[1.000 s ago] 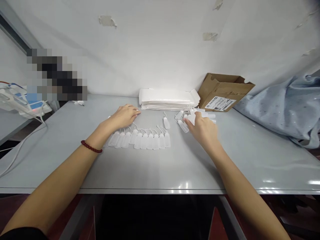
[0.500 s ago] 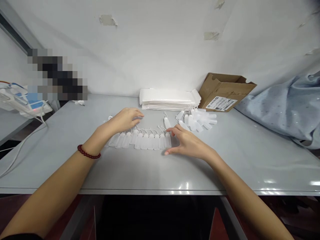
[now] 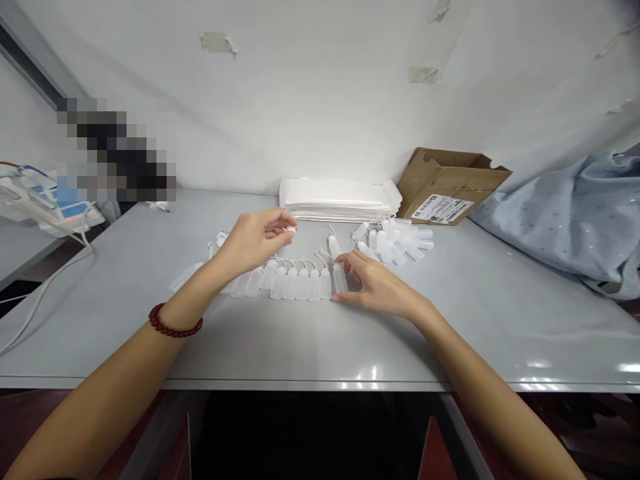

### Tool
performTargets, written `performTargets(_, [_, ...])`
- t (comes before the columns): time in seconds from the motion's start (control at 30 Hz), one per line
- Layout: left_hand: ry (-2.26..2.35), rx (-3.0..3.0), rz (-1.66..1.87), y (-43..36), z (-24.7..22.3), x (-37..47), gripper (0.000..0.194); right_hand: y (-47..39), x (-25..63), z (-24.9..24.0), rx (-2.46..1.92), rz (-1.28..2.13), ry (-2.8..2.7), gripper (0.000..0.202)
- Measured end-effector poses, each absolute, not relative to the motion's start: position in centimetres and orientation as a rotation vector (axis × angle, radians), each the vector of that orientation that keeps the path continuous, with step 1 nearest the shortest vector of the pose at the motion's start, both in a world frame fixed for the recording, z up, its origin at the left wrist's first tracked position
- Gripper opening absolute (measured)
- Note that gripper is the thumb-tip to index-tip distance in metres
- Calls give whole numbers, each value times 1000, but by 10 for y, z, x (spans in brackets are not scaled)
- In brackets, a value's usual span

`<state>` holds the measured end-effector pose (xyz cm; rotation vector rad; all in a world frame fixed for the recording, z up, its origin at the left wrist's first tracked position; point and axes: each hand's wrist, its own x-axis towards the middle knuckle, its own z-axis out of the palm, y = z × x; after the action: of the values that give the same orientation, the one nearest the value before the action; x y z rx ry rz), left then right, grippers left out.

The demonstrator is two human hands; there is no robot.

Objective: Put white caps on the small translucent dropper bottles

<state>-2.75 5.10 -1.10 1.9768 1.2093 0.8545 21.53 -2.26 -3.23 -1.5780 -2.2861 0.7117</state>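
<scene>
Right hand [image 3: 367, 283] holding the end bottle [image 3: 341, 279] of a row [image 3: 301, 285], centre of the frame.
The bottle lies just left of the right palm, long axis nearly up-and-down in the frame, between thumb below and fingers above. The left hand [image 3: 254, 241], farther off, is curled; I cannot tell if it holds anything.

White wall [image 3: 320, 100], stuck scraps [image 3: 218, 43]; gray table [image 3: 500, 320], light glinting.

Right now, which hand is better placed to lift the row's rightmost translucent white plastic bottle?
Likely the right hand: its thumb and finger grip that bottle; the left hand is farther away.
</scene>
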Motion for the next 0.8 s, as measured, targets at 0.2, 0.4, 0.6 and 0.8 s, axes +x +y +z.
performTargets(0.2, [989, 1770, 673, 38, -7, -15, 21, -26, 217, -22, -1457, 846, -2056, 59])
performTargets(0.4, [883, 1658, 726, 32, -14, -5, 25, -32, 212, -11, -1259, 1240, -1813, 61])
performTargets(0.6, [946, 1534, 835, 31, -16, -4, 31, -32, 211, -13, -1213, 1311, -1758, 64])
performTargets(0.8, [950, 1570, 915, 25, -10, -2, 31, -32, 210, -14, -1309, 1207, -1817, 66])
